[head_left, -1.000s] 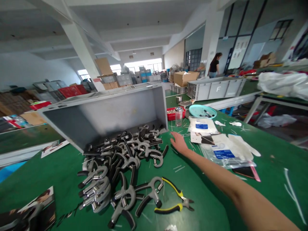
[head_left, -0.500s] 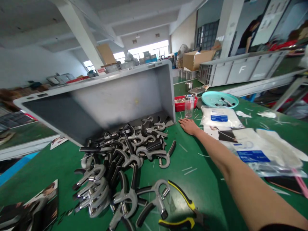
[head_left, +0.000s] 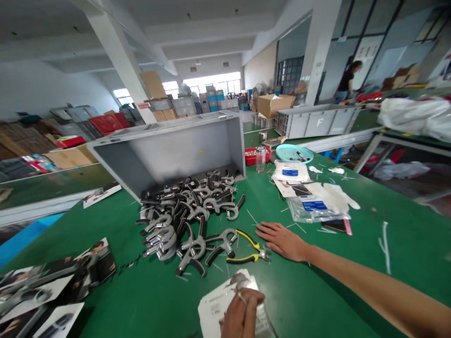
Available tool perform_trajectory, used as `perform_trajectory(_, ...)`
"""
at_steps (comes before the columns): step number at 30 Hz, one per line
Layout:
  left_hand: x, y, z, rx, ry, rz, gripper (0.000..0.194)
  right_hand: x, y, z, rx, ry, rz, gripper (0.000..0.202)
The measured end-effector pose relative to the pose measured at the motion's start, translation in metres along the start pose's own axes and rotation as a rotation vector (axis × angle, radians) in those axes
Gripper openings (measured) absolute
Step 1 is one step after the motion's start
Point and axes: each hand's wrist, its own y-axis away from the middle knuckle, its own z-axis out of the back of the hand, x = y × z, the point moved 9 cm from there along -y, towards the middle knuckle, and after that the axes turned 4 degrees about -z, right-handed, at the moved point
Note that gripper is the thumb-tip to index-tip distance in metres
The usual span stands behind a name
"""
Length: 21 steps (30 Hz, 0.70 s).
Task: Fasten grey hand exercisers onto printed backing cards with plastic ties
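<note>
My right hand (head_left: 283, 241) lies flat on the green table (head_left: 338, 281), fingers spread and nothing held, just right of the yellow-and-black cutting pliers (head_left: 259, 256). At the bottom centre my left hand (head_left: 243, 310) pinches a white printed card in clear plastic (head_left: 214, 307). Beyond the hands, grey and black spring hand grips (head_left: 193, 211) lie heaped, spilling from a grey crate (head_left: 179, 157) tipped on its side. One hand grip (head_left: 223, 246) rests against the pliers' left side.
Printed cards (head_left: 95, 253) lie at the left. Bagged white items (head_left: 313, 206), a turquoise plate (head_left: 294, 153), a glass jar (head_left: 260, 162) and a red tray (head_left: 251, 157) stand at the right back. A person (head_left: 347, 82) is far off.
My right hand has come back from beside the jar to beside the pliers. My left hand has come into view with the white card. The view has shifted, showing more of the near table.
</note>
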Motion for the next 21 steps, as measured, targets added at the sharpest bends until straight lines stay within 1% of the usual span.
perform_trajectory(2,-0.002,0.002,-0.002,0.058,-0.029,-0.022,0.032,0.011,0.037,0.003,0.036,-0.065,-0.037,0.052)
perform_trajectory(4,-0.002,0.003,-0.003,0.105,-0.055,-0.001,0.033,0.013,0.068,0.012,0.046,-0.142,-0.097,0.049)
perform_trajectory(5,-0.002,0.003,-0.003,0.125,-0.063,0.009,0.033,0.010,0.081,0.021,0.015,-0.177,-0.150,0.047)
perform_trajectory(6,-0.002,0.003,-0.003,0.142,-0.066,0.014,0.033,0.003,0.092,0.031,-0.043,-0.203,-0.230,0.045)
perform_trajectory(8,-0.003,0.004,-0.004,0.161,-0.069,0.011,0.034,-0.014,0.113,0.050,-0.184,-0.214,-0.437,0.040)
perform_trajectory(9,-0.004,0.004,-0.004,0.167,-0.071,0.004,0.035,-0.020,0.123,0.055,-0.234,-0.206,-0.531,0.038)
perform_trajectory(10,-0.004,0.004,-0.004,0.169,-0.076,-0.001,0.035,-0.022,0.129,0.055,-0.254,-0.196,-0.600,0.035)
perform_trajectory(11,-0.004,0.004,-0.005,0.169,-0.082,-0.004,0.035,-0.022,0.132,0.052,-0.252,-0.187,-0.645,0.033)
perform_trajectory(13,-0.002,0.004,-0.005,0.165,-0.079,0.002,0.035,-0.015,0.130,0.040,-0.224,-0.168,-0.676,0.027)
perform_trajectory(16,0.005,0.002,-0.006,0.155,-0.036,0.028,0.034,-0.007,0.115,0.023,-0.188,-0.141,-0.701,0.009)
perform_trajectory(17,0.006,0.002,-0.006,0.150,-0.016,0.035,0.034,-0.006,0.110,0.019,-0.172,-0.140,-0.700,0.006)
perform_trajectory(19,0.008,0.001,-0.005,0.140,0.015,0.042,0.034,-0.005,0.103,0.016,-0.135,-0.162,-0.677,0.006)
perform_trajectory(21,0.009,0.001,-0.004,0.132,0.027,0.048,0.034,-0.005,0.103,0.017,-0.101,-0.212,-0.645,0.005)
